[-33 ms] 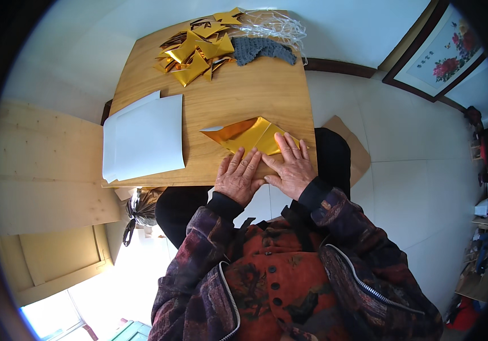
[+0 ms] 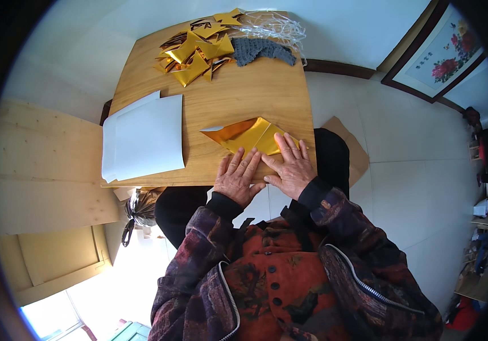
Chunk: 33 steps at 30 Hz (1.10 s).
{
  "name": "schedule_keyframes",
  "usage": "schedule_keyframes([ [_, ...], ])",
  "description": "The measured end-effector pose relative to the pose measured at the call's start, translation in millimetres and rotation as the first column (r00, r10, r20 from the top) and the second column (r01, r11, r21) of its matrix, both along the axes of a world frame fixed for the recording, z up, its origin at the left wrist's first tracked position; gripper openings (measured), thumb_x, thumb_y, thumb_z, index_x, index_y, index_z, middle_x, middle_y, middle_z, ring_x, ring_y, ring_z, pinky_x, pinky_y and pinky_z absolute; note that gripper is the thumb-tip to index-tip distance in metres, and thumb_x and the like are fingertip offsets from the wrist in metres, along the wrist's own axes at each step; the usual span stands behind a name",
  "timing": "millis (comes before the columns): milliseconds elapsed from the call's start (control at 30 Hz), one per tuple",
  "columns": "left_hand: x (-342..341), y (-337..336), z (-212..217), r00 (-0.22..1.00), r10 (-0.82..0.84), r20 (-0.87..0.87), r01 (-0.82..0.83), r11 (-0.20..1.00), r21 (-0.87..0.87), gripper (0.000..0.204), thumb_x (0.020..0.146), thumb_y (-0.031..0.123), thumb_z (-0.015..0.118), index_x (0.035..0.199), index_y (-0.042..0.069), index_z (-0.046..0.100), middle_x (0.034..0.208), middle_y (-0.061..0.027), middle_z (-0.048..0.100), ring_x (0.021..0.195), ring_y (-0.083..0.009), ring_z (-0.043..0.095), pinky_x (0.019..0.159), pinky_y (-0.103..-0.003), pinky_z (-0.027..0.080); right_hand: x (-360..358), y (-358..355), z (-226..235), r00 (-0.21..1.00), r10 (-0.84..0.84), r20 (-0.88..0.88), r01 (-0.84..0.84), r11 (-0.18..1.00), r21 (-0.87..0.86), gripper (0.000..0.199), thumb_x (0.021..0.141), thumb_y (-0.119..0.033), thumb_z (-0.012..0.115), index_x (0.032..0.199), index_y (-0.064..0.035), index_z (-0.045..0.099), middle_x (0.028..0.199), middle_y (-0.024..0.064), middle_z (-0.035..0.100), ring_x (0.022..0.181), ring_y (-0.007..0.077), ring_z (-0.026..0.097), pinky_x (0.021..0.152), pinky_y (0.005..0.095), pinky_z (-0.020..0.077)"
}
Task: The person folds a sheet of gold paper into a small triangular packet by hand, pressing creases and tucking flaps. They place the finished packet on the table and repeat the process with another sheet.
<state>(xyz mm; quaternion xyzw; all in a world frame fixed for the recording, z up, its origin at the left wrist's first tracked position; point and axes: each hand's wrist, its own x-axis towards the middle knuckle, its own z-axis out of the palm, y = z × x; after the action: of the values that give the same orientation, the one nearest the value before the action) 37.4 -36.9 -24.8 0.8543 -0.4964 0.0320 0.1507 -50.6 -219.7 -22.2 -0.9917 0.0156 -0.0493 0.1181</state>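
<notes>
A partly folded sheet of shiny gold foil paper lies near the front right of the wooden table. Its left end is raised into an open flap, showing an orange-gold inside and a pale corner. My left hand is flat, fingertips at the paper's near edge. Across the right part of the paper rest the spread fingers of my right hand, which hide some of it. Neither hand grips anything.
White sheets are stacked at the table's left. Folded gold paper pieces are heaped at the far end, beside a grey knitted cloth and clear plastic strands. The table ends just before my lap.
</notes>
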Motion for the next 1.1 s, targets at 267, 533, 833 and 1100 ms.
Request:
schedule_keyframes([
  [267, -3.3, 0.7, -1.3, 0.999, 0.036, -0.029, -0.031, 0.987, 0.155, 0.083, 0.077, 0.036, 0.072, 0.148, 0.019, 0.034, 0.155, 0.0025, 0.033, 0.144, -0.0216, 0.029, 0.115, -0.054, 0.02, 3.8, -7.7, -5.2, 0.993, -0.09, 0.081, 0.068, 0.968, 0.242, 0.062, 0.09, -0.036, 0.061, 0.139, -0.0022, 0.041, 0.151, 0.0201, 0.032, 0.142, 0.0362, 0.025, 0.115, 0.0526, 0.0195],
  [533, -5.1, -2.5, -13.2, 0.994, 0.083, 0.067, -0.088, 0.994, 0.071, 0.06, 0.082, 0.013, 0.058, 0.141, 0.021, 0.045, 0.151, 0.0054, 0.039, 0.14, -0.0194, 0.036, 0.113, -0.054, 0.022, 29.9, 25.1, -10.4, 0.904, -0.392, 0.171, 0.359, 0.913, 0.193, 0.075, 0.086, -0.035, 0.066, 0.143, -0.0007, 0.032, 0.152, 0.0207, 0.031, 0.141, 0.0364, 0.027, 0.114, 0.0519, 0.0212],
  [833, -6.5, -2.5, -5.9, 0.994, 0.109, -0.001, -0.108, 0.993, 0.05, 0.063, 0.08, 0.005, 0.055, 0.14, 0.022, 0.046, 0.149, 0.0052, 0.043, 0.139, -0.0197, 0.04, 0.113, -0.053, 0.023, 9.6, -30.1, 5.2, 0.88, -0.475, 0.009, 0.471, 0.875, 0.109, 0.067, 0.088, -0.028, 0.063, 0.145, -0.0064, 0.034, 0.154, 0.0099, 0.032, 0.141, 0.0265, 0.031, 0.115, 0.0504, 0.0216],
  [1100, -6.8, -4.3, -8.5, 0.993, 0.116, -0.003, -0.116, 0.993, 0.024, 0.062, 0.08, 0.004, 0.055, 0.139, 0.022, 0.049, 0.149, 0.0053, 0.044, 0.137, -0.0199, 0.042, 0.112, -0.053, 0.025, -7.6, -59.0, 1.0, 0.927, -0.371, 0.061, 0.361, 0.923, 0.137, 0.049, 0.093, -0.011, 0.053, 0.141, -0.0124, 0.042, 0.147, 0.009, 0.042, 0.132, 0.0234, 0.043, 0.113, 0.0479, 0.0255],
])
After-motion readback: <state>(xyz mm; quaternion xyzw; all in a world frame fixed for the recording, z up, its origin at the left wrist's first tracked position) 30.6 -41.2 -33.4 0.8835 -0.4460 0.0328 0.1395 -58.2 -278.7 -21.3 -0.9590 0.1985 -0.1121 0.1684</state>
